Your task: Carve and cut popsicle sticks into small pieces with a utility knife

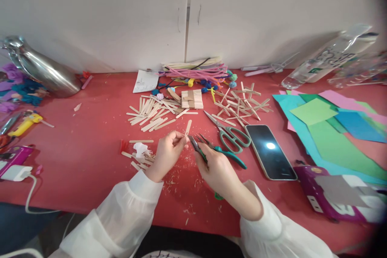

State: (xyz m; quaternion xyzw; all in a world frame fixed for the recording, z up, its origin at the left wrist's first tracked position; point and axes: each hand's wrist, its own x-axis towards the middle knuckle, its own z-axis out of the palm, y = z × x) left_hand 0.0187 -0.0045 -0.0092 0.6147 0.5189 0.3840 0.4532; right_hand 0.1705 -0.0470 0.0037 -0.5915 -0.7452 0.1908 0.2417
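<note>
My craft stick (188, 127) and cutters (198, 148), centre of frame.
My left hand (167, 153) pinches the craft stick upright over the red tabletop (90, 157). My right hand (218, 171) has its grip closed round the green-handled cutters, tips just beside the stick's lower end. The print on the bottle (326, 58) at upper right is too blurred to read.

The left hand (167, 152) is pinching a stick (188, 127) upright over the red table (90, 149). The right hand (218, 170) is gripping green-handled cutters (198, 147), their tips sitting just beside the stick's lower end. Scissors (232, 137) and a phone (270, 151) are lying to the right, with a stick pile (151, 115) behind.
</note>
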